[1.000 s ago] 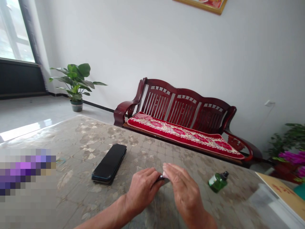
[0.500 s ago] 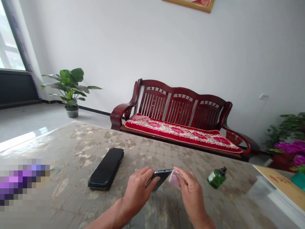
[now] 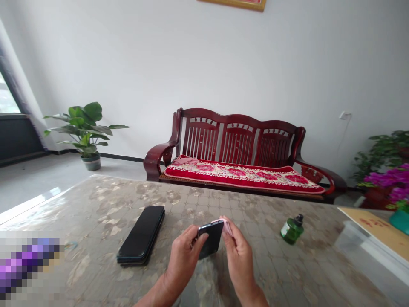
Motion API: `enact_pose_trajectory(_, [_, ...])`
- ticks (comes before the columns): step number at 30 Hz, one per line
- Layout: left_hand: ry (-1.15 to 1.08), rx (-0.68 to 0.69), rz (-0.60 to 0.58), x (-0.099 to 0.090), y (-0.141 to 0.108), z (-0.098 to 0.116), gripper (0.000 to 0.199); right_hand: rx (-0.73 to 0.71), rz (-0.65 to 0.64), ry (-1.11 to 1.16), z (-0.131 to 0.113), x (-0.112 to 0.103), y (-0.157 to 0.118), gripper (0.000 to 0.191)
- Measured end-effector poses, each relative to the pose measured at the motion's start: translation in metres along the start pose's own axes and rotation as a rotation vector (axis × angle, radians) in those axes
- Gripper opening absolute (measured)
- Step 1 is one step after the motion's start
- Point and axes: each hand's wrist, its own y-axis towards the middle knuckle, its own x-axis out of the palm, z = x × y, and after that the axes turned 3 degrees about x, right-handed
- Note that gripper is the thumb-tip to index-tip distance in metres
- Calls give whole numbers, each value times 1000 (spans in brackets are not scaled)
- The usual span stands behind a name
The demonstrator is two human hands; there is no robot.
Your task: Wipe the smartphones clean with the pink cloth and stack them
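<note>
My left hand [image 3: 187, 251] grips a dark smartphone [image 3: 211, 239] by its left side, thumb across the front. The phone is tilted above the table, its top edge facing away from me. In my right hand [image 3: 238, 256] a pink cloth [image 3: 227, 227] is pinched between thumb and fingers, pressed against the phone's upper right edge. Part of the cloth is hidden behind the phone and the fingers. Left of my hands lies a stack of black phones [image 3: 142, 234]. A green bottle with a black pump top [image 3: 292, 230] stands to the right.
The table [image 3: 105, 273] has a patterned clear cover. A box with a tan lid [image 3: 373, 230] sits at the right edge, near purple flowers [image 3: 388, 183]. A blurred purple item [image 3: 28, 264] lies at left. Beyond the table stands a wooden bench [image 3: 238, 140].
My right hand has moved left, bringing the cloth from beside the phone onto its edge. The phone has turned to show more of its front. The view has shifted slightly.
</note>
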Motion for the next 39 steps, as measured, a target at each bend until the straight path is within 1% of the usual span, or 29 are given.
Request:
enact_pose_trajectory(4, [-56, -36, 16, 2, -3, -3, 34, -24, -60, -40, 4, 1, 7, 35])
enact_pose_trajectory(5, [-80, -41, 12, 2, -3, -3, 33, -35, -79, -62, 4, -1, 10, 32])
enact_pose_trajectory(7, [-123, -50, -9, 1, -3, -1, 23, -82, -126, -141, -1, -6, 16, 27])
enact_pose_trajectory(9, [-130, -51, -28, -1, -2, 1, 12, -175, -191, -261, -11, -13, 21, 24])
enact_pose_trajectory(11, [-92, -21, -57, -4, -1, 4, 10, -300, -262, -397, -21, -18, 24, 23])
enact_pose_trajectory(13, [-31, 54, -101, -8, 0, 7, 7, -437, -323, -517, -30, -20, 23, 24])
enact_pose_trajectory(15, [34, 129, -144, -11, 1, 8, 5, -564, -352, -611, -34, -18, 19, 24])
enact_pose_trajectory(18, [93, 176, -180, -12, 2, 8, 12, -674, -301, -683, -31, -13, 11, 28])
enact_pose_trajectory(22, [71, 223, -208, -8, -3, 1, 19, -718, -205, -695, -16, -9, 1, 31])
enact_pose_trajectory(25, [57, 235, -231, -5, -9, -7, 21, -760, -187, -728, -6, -11, -5, 33])
enact_pose_trajectory(29, [48, 170, -304, -3, -14, -16, 13, -797, -236, -797, 6, -25, -4, 33])
enact_pose_trajectory(31, [57, 105, -323, -2, -15, -18, 10, -789, -200, -822, 14, -37, 1, 33])
enact_pose_trajectory(34, [57, -2, -335, -1, -16, -19, 10, -753, -96, -849, 25, -52, 10, 31])
enact_pose_trajectory(36, [45, -43, -342, 1, -15, -19, 10, -733, -54, -857, 29, -54, 13, 31])
enact_pose_trajectory(39, [18, -66, -354, 2, -16, -18, 11, -737, -51, -839, 28, -39, 6, 31])
